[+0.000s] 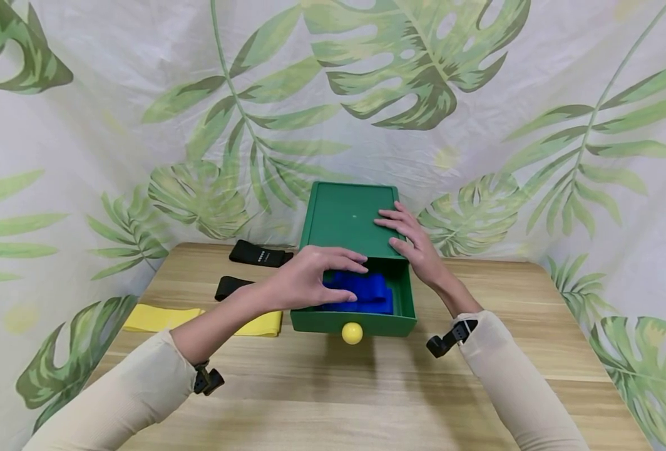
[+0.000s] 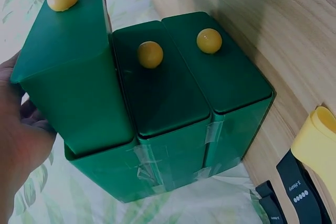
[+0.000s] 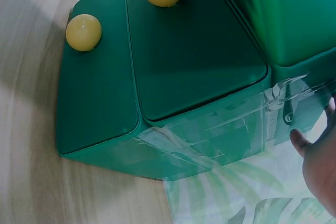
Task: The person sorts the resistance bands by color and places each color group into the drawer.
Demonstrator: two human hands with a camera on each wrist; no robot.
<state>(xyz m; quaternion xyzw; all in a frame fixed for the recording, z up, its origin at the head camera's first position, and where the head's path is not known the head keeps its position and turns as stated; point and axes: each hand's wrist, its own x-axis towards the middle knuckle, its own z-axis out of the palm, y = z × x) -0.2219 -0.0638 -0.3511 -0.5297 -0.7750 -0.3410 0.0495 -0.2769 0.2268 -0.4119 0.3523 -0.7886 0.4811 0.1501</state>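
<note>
A green drawer cabinet (image 1: 350, 219) stands at the back of the table, with its top drawer (image 1: 316, 322) pulled out by its yellow-knobbed front. Inside that drawer lies a folded blue fabric band (image 1: 378, 289). My left hand (image 1: 305, 282) reaches over the drawer's left wall, thumb and fingers spread apart above the blue band; its fingertips are hidden behind the drawer in the left wrist view. My right hand (image 1: 417, 244) rests on the cabinet's top right edge, fingers extended across the top. In the right wrist view, its thumb (image 3: 300, 142) lies against the cabinet's taped side.
Left of the cabinet, a yellow band (image 1: 158, 318) lies partly under my left forearm. Two black bands, a farther one (image 1: 260, 254) and a nearer one (image 1: 233, 287), lie behind it. Two closed drawers (image 2: 163, 93) sit below the pulled-out one. A leaf-patterned cloth (image 1: 276, 125) hangs behind the table.
</note>
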